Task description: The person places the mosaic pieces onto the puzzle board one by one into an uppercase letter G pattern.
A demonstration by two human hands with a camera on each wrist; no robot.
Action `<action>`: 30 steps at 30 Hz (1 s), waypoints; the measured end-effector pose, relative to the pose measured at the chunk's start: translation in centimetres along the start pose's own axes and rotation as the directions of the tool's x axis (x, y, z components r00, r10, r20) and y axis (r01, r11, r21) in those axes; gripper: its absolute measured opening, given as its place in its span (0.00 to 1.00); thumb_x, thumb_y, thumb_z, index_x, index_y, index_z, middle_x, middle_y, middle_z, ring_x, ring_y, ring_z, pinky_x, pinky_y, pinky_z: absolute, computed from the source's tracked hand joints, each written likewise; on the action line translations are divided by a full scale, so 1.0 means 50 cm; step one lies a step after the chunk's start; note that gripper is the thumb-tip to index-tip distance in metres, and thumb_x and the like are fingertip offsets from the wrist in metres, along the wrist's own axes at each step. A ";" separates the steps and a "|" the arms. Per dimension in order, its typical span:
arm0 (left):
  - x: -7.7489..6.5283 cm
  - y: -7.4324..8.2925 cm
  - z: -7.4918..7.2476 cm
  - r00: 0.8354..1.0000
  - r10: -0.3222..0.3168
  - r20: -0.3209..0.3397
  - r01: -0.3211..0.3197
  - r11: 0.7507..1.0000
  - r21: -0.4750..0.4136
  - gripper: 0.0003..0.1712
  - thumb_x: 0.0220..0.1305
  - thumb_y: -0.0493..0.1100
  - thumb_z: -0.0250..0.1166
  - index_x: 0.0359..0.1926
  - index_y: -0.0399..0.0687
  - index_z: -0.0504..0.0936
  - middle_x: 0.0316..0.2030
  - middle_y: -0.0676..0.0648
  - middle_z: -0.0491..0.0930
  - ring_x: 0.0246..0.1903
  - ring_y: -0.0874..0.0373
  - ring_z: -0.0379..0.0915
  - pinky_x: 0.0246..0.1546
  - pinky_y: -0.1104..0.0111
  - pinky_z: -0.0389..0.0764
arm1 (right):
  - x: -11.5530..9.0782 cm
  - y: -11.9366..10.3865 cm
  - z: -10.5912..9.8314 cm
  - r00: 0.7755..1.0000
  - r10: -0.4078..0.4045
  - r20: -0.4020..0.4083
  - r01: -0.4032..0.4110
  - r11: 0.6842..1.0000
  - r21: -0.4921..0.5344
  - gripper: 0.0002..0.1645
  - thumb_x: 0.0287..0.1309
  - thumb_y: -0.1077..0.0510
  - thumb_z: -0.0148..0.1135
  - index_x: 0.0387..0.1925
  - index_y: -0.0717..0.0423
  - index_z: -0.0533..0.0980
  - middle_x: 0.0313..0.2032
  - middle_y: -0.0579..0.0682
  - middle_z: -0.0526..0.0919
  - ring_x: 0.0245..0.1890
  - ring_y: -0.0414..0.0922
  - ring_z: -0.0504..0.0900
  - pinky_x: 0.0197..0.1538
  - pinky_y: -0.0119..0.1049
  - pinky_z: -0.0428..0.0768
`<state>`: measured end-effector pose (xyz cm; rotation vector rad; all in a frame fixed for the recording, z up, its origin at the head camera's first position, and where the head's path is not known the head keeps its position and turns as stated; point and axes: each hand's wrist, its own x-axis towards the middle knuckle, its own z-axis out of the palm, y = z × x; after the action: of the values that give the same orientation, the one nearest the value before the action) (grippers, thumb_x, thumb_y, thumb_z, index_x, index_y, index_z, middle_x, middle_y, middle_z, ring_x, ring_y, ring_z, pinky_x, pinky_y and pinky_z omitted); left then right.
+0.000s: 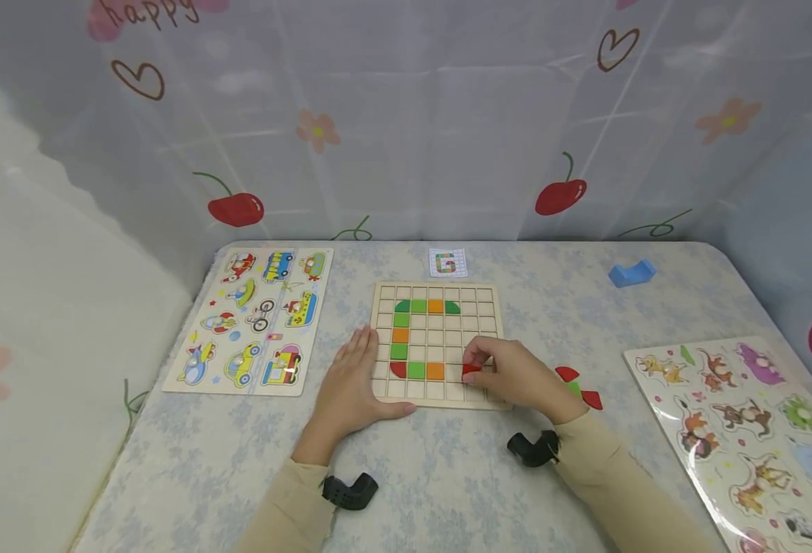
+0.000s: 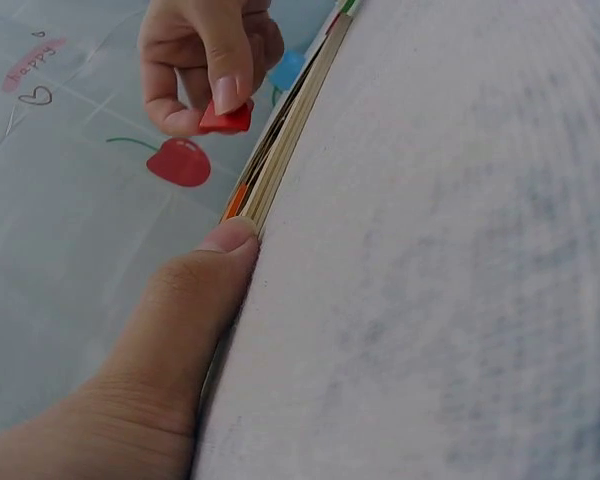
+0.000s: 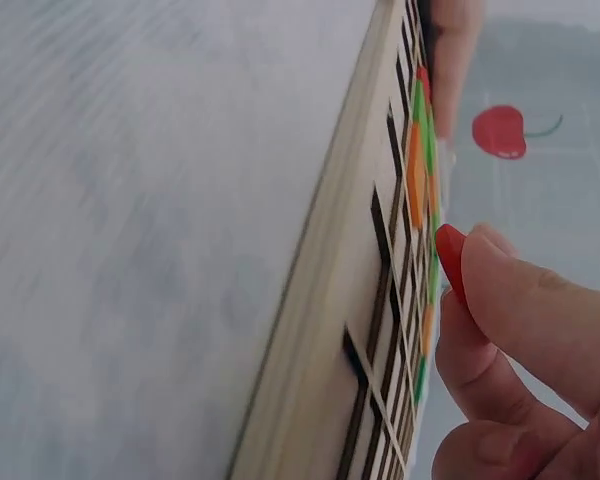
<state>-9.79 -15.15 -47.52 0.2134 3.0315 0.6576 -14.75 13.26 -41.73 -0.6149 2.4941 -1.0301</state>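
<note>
A square wooden grid board point(image 1: 426, 393) lies at the middle of the table. Green, orange and red tiles fill cells along its top, left side and lower row in a C-like outline. My left hand point(image 1: 352, 384) rests along the board's left edge with straight fingers, its thumb point(image 2: 185, 300) against the front edge. Between thumb and fingers, my right hand point(image 1: 516, 374) pinches a red tile point(image 3: 450, 260) over the right end of the lower row. In the left wrist view, that tile shows just above the board's surface.
A small pattern card point(image 1: 449, 263) lies behind the board. Several loose red and green tiles point(image 1: 591, 399) sit beside my right wrist. A vehicle puzzle point(image 1: 250, 322) is at left, an animal puzzle point(image 1: 713, 399) at right. A blue block point(image 1: 631, 273) stands at the back right.
</note>
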 end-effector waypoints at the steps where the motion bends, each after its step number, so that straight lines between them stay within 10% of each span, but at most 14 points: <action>1: 0.000 0.000 0.000 1.000 0.000 0.000 0.000 1.000 -0.001 0.81 0.35 0.88 0.62 0.79 0.43 0.44 0.80 0.46 0.42 0.80 0.53 0.34 0.79 0.54 0.46 | 0.007 -0.004 0.006 1.000 -0.007 -0.002 0.007 1.000 -0.003 0.10 0.57 0.54 0.72 0.35 0.45 0.76 0.33 0.41 0.80 0.25 0.41 0.74 0.31 0.32 0.75; 21: 0.001 -0.002 0.001 1.000 0.001 0.000 -0.001 1.000 -0.006 0.82 0.34 0.88 0.61 0.79 0.43 0.44 0.79 0.46 0.42 0.80 0.54 0.33 0.79 0.55 0.46 | 0.041 -0.017 0.037 0.997 -0.078 0.002 0.077 0.982 -0.173 0.03 0.58 0.54 0.71 0.31 0.43 0.83 0.33 0.40 0.77 0.31 0.39 0.72 0.37 0.33 0.74; 30: 0.001 -0.003 0.001 1.000 0.005 0.003 -0.005 1.000 -0.005 0.81 0.35 0.87 0.63 0.79 0.43 0.44 0.80 0.46 0.42 0.80 0.53 0.33 0.79 0.54 0.46 | 0.000 0.011 -0.001 0.995 -0.097 -0.018 0.094 0.986 -0.136 0.17 0.62 0.58 0.67 0.53 0.48 0.82 0.36 0.41 0.79 0.29 0.39 0.73 0.33 0.31 0.76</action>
<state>-9.88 -15.26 -47.63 0.2221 3.0273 0.6645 -14.90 13.64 -42.07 -0.7735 2.5939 -0.9122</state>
